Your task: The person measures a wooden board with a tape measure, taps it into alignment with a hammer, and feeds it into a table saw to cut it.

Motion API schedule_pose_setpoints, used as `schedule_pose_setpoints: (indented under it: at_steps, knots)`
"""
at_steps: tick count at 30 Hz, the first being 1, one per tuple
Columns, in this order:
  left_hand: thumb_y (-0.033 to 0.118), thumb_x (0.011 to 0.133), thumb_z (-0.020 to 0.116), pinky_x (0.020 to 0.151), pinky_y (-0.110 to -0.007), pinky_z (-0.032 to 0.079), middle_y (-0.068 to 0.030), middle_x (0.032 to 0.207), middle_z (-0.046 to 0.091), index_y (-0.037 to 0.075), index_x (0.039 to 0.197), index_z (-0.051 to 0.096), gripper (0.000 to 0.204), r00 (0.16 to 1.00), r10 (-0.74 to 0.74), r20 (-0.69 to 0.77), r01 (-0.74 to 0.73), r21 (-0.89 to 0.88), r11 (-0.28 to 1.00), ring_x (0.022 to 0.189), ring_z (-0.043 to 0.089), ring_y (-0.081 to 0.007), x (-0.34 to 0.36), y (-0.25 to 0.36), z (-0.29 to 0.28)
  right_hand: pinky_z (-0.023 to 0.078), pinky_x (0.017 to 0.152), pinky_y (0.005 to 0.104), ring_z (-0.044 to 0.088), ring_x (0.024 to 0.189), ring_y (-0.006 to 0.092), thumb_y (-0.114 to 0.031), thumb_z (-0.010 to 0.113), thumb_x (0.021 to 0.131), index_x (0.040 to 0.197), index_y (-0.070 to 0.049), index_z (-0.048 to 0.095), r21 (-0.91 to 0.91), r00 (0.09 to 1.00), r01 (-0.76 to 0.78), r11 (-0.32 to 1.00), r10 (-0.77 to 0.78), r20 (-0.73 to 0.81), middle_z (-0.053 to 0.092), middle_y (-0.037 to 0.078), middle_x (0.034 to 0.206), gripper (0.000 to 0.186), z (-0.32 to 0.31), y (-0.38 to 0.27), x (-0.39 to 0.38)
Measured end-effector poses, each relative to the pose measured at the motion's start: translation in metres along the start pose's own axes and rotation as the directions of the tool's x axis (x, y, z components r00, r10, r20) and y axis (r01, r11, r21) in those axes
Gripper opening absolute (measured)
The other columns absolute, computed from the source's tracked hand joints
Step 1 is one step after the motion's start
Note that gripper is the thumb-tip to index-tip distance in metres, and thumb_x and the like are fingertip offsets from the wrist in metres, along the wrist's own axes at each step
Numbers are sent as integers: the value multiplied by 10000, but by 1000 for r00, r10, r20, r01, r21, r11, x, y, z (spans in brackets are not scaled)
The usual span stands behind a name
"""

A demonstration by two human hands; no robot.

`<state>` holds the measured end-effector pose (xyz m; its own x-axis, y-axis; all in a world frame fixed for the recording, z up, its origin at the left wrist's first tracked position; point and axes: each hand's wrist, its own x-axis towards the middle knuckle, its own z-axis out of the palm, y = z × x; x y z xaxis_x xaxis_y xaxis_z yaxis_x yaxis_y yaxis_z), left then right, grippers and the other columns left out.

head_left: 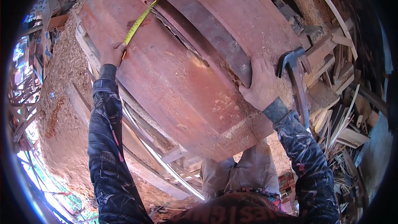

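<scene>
Head camera view, looking down at a reddish-brown worktop (178,99) dusted with sawdust, its far edge cut off by the top of the frame. The left hand (111,54), at the worktop's left side, is curled around the near end of a yellow tape measure (139,27); whether a case sits inside the fist is hidden. The blade slants away to the right, reaching a long, ragged slot (178,35); where exactly its far tip stops is hard to make out. The right hand (261,84) lies spread, palm down, at the near end of a dark, curved strip (207,27), thumb on one side and fingers on the other, gripping nothing visible. How firmly it touches the strip cannot be told.

Just right of that hand, a hammer-like tool (293,64) lies along the worktop's edge, its handle end partly hidden by the sleeve. Beyond it, wood offcuts (352,137) crowd the right side. Dark machinery (286,6) at upper right is unclear in shadow. Sawdust (58,128) covers the ground at left; bright glare washes out the far lower left.
</scene>
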<state>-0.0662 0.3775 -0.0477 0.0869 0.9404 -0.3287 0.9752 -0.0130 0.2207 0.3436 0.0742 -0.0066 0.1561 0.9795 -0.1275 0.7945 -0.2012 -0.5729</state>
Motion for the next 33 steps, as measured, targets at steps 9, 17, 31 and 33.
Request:
schedule_pose_setpoints:
  at_steps: [9, 17, 31, 33]
  knots:
    - [340, 916, 690, 873, -352, 536, -157, 1013, 763, 40, 1149, 744, 383, 990, 90, 107, -83, -69, 994, 958, 728, -247, 22, -18, -4, 426, 979, 514, 520, 1149, 437, -136, 763, 661, 1225, 38, 503, 10, 1000, -4, 1000, 4, -11, 563, 243, 1212, 645, -2, 1, 0]
    - [313, 909, 707, 832, -338, 546, -147, 970, 770, 14, 1131, 745, 374, 988, 66, 141, -54, -87, 995, 896, 729, -213, 29, -19, -11, 431, 972, 508, 528, 1133, 426, -128, 764, 665, 1221, 36, 507, 24, 999, 3, 1000, -2, -38, 571, 223, 1201, 634, -2, 2, -1]
    - [279, 902, 717, 790, -349, 546, -166, 925, 765, -12, 1107, 745, 357, 990, 107, 96, -99, -93, 991, 849, 723, -227, 20, -18, -13, 435, 965, 511, 537, 1119, 432, -113, 768, 669, 1225, 44, 504, 21, 1000, -10, 1000, 10, -7, 574, 243, 1193, 636, -3, 1, -1]
    - [274, 900, 718, 788, -350, 546, -166, 921, 763, -17, 1102, 745, 355, 986, 141, 83, -135, -83, 987, 847, 721, -224, 21, -15, -11, 427, 969, 523, 520, 1118, 451, -115, 779, 665, 1213, 40, 494, 40, 1000, -12, 999, 13, -13, 556, 249, 1175, 636, -2, 2, -2]
